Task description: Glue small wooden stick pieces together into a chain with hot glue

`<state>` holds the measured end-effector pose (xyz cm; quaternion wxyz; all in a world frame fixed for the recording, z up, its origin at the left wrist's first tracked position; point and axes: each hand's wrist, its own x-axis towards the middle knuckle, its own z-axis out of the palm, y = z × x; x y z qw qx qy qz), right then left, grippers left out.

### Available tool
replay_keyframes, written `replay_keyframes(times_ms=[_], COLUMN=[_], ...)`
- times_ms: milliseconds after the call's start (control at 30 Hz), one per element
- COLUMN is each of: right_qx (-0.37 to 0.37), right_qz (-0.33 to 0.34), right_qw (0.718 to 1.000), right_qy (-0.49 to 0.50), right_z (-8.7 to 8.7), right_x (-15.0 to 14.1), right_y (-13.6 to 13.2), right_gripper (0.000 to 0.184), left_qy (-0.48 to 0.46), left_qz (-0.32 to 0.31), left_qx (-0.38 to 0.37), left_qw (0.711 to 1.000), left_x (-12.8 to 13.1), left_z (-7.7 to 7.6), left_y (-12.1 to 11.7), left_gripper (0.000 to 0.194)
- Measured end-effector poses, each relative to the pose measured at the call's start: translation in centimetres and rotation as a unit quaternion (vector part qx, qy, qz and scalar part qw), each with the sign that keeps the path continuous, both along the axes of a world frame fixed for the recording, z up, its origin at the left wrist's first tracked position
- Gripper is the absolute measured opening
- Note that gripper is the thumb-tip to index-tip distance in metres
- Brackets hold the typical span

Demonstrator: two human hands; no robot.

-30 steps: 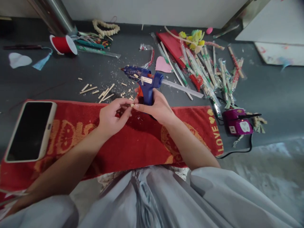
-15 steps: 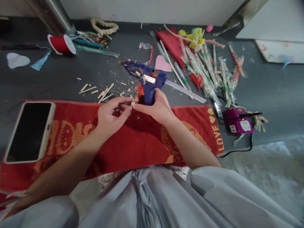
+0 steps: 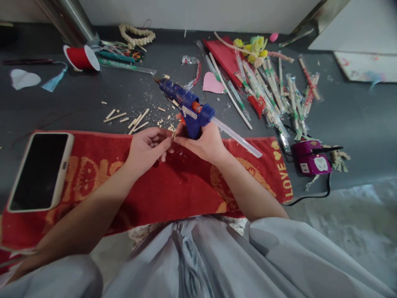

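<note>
Nearest the body, a red towel [image 3: 176, 190] lay along the front of the desk [image 3: 74, 107], with a phone [image 3: 39, 171] at its left end. Over the towel's far edge the left hand [image 3: 144, 151] pinched a small wooden piece [image 3: 173, 134] between thumb and fingers. The piece stood out at the very tips, and the right thumb came up against it or just beside it; which of the two was hard to tell.

The right hand [image 3: 211, 145] had its fingers wrapped round the handle of a blue glue gun [image 3: 189, 103], whose nozzle pointed away to the left, well apart from the piece. The work in hand looked like handling the piece at the fingertips, with the gun held aside rather than put to it. Any shift of the piece called for a light, steady pinch on the left and a firm hold on the gun, its hot tip clear of skin.

Beyond lay loose cut sticks [image 3: 114, 117] and crumbs of wood, then a spool of red ribbon [image 3: 81, 58] and wrapped sticks [image 3: 262, 89].
</note>
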<state>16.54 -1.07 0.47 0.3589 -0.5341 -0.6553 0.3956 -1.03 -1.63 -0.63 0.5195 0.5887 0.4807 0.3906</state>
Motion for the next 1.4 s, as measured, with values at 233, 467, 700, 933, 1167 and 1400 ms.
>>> replay_keyframes(times_ms=[233,467,700,933,1167,1400], right_qx=[0.0,-0.044,-0.059,-0.079,-0.048,-0.048], right_qz=[0.018,-0.008,0.056,0.102,0.108,0.128], right_qw=[0.998,0.969,0.977,0.984,0.989,0.988], right_qy=[0.055,0.244,0.196,0.124,0.088,0.068], right_z=[0.5,1.2,1.9,2.1,2.0,1.9], right_x=[0.3,1.3,3.0,4.2,4.5,4.5], right_y=[0.0,0.6,0.7,0.8,1.0,1.1], right_gripper=[0.023,0.051,0.049,0.052,0.05,0.048], left_qy=[-0.045,-0.16,-0.257,-0.299,-0.31,-0.285], left_qz=[0.011,0.069,0.129,0.153,0.144,0.149], left_qx=[-0.045,-0.115,-0.21,-0.251,-0.243,-0.243], left_qw=[0.998,0.978,0.934,0.908,0.908,0.915], left_x=[0.0,0.3,0.0,-0.1,-0.3,-0.1], left_z=[-0.3,0.9,2.0,2.3,2.1,2.3], left_y=[0.3,1.0,1.6,1.8,1.8,1.7], left_gripper=[0.02,0.017,0.011,0.018,0.017,0.025])
